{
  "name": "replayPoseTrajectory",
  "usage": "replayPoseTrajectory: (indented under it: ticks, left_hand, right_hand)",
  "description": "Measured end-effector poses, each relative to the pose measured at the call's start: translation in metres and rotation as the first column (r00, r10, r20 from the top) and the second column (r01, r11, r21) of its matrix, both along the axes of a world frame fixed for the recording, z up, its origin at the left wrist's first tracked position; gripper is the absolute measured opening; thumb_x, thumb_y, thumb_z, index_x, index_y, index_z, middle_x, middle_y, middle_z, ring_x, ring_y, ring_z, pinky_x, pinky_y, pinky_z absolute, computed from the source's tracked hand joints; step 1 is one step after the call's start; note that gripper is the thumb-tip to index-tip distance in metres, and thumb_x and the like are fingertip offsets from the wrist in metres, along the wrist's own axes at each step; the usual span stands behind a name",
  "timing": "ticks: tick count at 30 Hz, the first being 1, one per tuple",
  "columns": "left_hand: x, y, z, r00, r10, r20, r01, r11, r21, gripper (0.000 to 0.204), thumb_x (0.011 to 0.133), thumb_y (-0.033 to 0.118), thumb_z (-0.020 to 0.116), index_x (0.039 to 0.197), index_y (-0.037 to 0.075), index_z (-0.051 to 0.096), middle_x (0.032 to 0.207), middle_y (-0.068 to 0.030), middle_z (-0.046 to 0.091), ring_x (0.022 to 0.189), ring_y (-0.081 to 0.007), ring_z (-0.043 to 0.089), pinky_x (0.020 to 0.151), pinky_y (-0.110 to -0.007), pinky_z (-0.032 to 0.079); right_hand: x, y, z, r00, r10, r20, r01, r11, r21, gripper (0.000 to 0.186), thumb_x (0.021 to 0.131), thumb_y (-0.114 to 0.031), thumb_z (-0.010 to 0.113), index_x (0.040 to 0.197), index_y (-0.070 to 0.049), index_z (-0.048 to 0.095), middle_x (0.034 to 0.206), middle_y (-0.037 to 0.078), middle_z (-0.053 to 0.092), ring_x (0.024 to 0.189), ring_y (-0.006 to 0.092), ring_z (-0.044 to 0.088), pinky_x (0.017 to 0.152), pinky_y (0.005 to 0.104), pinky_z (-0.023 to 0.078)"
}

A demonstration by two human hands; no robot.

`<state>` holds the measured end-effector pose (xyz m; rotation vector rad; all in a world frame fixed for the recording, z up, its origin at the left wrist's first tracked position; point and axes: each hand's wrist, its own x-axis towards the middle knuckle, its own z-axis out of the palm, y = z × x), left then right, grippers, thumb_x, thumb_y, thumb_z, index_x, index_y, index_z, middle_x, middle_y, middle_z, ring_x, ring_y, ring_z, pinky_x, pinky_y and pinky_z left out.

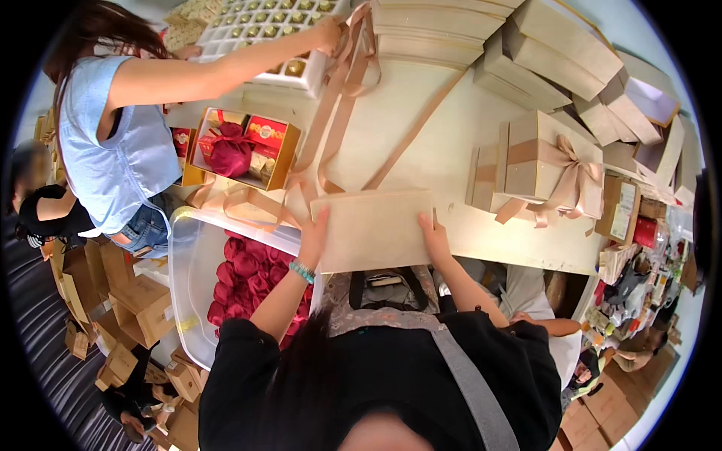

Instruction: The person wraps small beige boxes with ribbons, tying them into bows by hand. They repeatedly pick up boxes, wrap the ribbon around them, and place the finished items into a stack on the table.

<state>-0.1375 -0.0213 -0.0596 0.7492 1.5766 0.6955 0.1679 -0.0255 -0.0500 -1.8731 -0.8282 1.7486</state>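
Observation:
A cream gift box lies level in front of me at the near table edge, its lid side up. My left hand, with a turquoise bead bracelet at the wrist, grips its left side. On the opposite side my right hand clasps the box, fingers partly hidden behind it. Long rose-beige satin ribbon trails over the table just beyond the box, and a co-worker's hand is at its far end. To my right stands a cream box tied with a ribbon bow.
An open gold box with red packs and a dark red pouch stands left. Below it, a clear plastic tub holds dark red pouches. A white tray of gold-topped items sits far left. Cream boxes are piled at the far right.

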Motion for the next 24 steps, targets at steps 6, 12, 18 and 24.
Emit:
replayPoseTrajectory:
  ticks: [6, 12, 18, 24]
  left_hand:
    - [0.009, 0.026, 0.023, 0.828, 0.230, 0.511, -0.167, 0.972, -0.166, 0.051, 0.094, 0.046, 0.045, 0.119, 0.003, 0.055, 0.104, -0.0096, 0.063, 0.088, -0.0177, 0.062, 0.074, -0.032, 0.051]
    - [-0.052, 0.035, -0.060, 0.905, -0.334, 0.263, 0.422, 0.786, -0.453, 0.036, 0.092, 0.036, 0.051, 0.119, 0.012, 0.056, 0.090, -0.0045, 0.066, 0.066, -0.0150, 0.062, 0.050, -0.024, 0.048]
    - [-0.048, 0.031, -0.091, 0.296, -0.841, -0.453, 0.948, 0.316, 0.033, 0.036, 0.088, 0.022, 0.055, 0.120, 0.007, 0.054, 0.102, -0.0085, 0.065, 0.086, -0.0180, 0.062, 0.070, -0.028, 0.051]
    - [-0.037, 0.048, -0.060, 0.206, -0.681, -0.703, 0.916, 0.387, -0.106, 0.038, 0.091, 0.024, 0.048, 0.123, 0.004, 0.051, 0.124, -0.0184, 0.054, 0.112, -0.0260, 0.053, 0.091, -0.033, 0.044]
  right_hand:
    - [0.032, 0.012, -0.027, 0.979, 0.097, -0.180, -0.087, 0.994, 0.063, 0.066, 0.090, -0.050, 0.048, 0.139, -0.009, 0.033, 0.122, 0.013, 0.054, 0.101, 0.0215, 0.055, 0.081, 0.0322, 0.046]
    - [0.060, 0.019, -0.040, 0.544, 0.773, 0.326, -0.806, 0.590, -0.056, 0.043, 0.083, -0.036, 0.056, 0.116, -0.008, 0.057, 0.101, 0.011, 0.066, 0.087, 0.0239, 0.063, 0.073, 0.0381, 0.049]
    - [0.055, 0.017, 0.022, 0.150, 0.598, 0.788, -0.892, 0.426, -0.154, 0.014, 0.071, -0.021, 0.060, 0.070, -0.010, 0.068, 0.072, 0.009, 0.067, 0.070, 0.0292, 0.065, 0.061, 0.0410, 0.051]
    - [0.023, 0.031, 0.011, -0.105, 0.646, 0.756, -0.791, 0.407, -0.457, 0.013, 0.070, -0.019, 0.061, 0.077, -0.015, 0.071, 0.074, 0.005, 0.068, 0.069, 0.0251, 0.066, 0.050, 0.0374, 0.043]
